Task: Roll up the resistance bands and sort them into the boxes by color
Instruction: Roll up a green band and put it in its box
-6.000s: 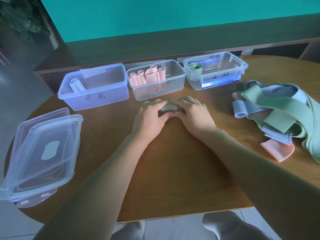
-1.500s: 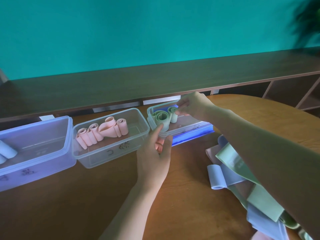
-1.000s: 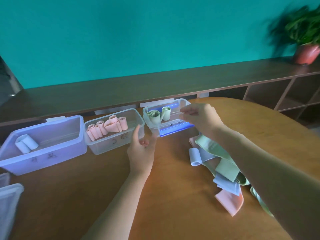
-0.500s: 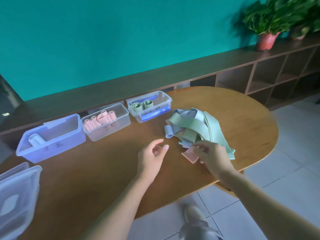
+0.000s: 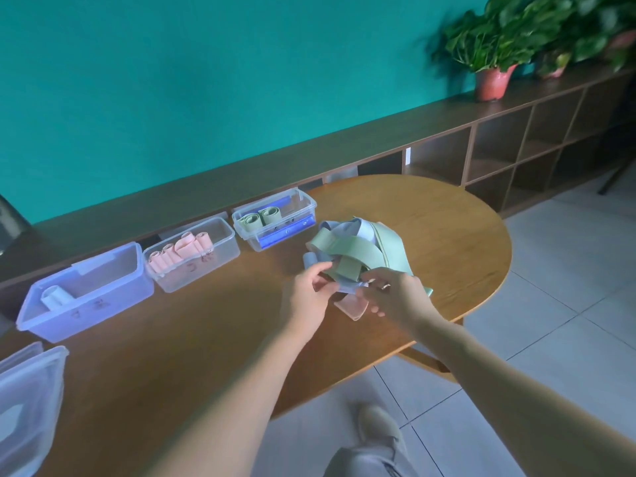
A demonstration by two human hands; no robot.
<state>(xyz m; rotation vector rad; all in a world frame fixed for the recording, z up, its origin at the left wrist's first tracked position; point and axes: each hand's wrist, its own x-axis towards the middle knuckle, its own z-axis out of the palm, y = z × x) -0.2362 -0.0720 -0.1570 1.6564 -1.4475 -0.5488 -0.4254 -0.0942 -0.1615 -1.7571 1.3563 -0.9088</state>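
A tangled pile of loose bands, green, pale blue and pink, lies on the right part of the table. My left hand and my right hand both pinch a pale blue band at the pile's near edge. A pink band lies flat just below it. Three open boxes stand in a row at the back: the left box holds a pale blue roll, the middle box holds several pink rolls, the right box holds two green rolls.
Clear plastic lids are stacked at the table's front left. The round wooden table ends close behind the pile on the right. A low wooden shelf with potted plants runs along the teal wall.
A green roll went from my right hand into the right box. Both hands then came to the loose pile and took hold of a pale blue band. My view swung right.
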